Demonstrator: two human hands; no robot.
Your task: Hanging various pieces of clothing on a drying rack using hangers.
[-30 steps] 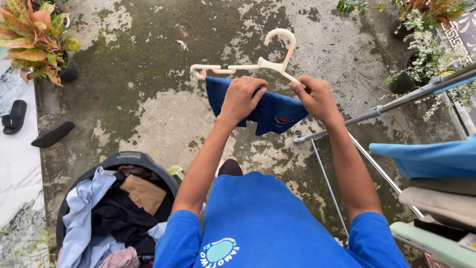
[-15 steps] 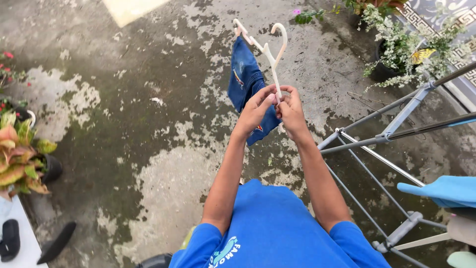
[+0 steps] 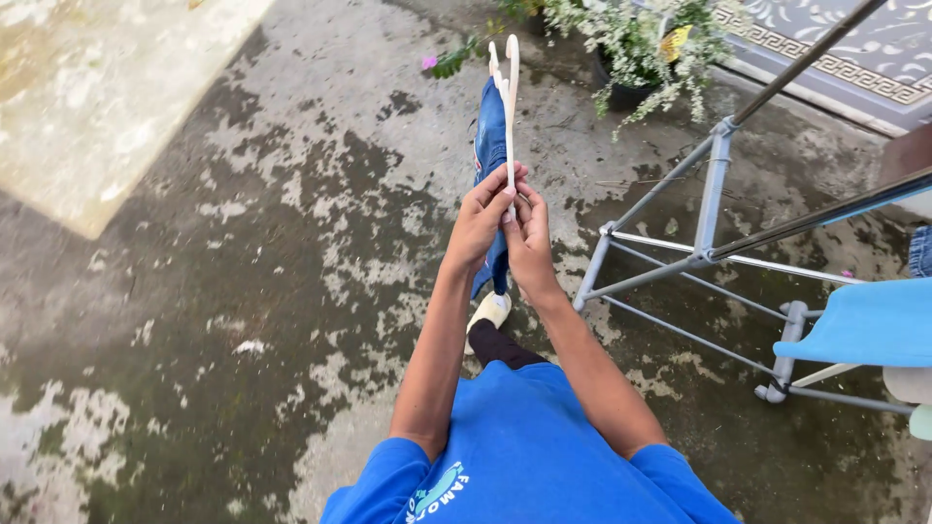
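A cream plastic hanger (image 3: 507, 107) stands edge-on in mid-air over the mossy concrete floor (image 3: 243, 272), with small blue denim shorts (image 3: 491, 146) draped on it. The left hand (image 3: 481, 221) and right hand (image 3: 530, 238) are pressed together, both pinching the hanger's lower end. To the right stands a grey metal drying rack (image 3: 714, 194) with a light blue garment (image 3: 869, 325). Flowering potted plants (image 3: 631, 39) sit beyond.
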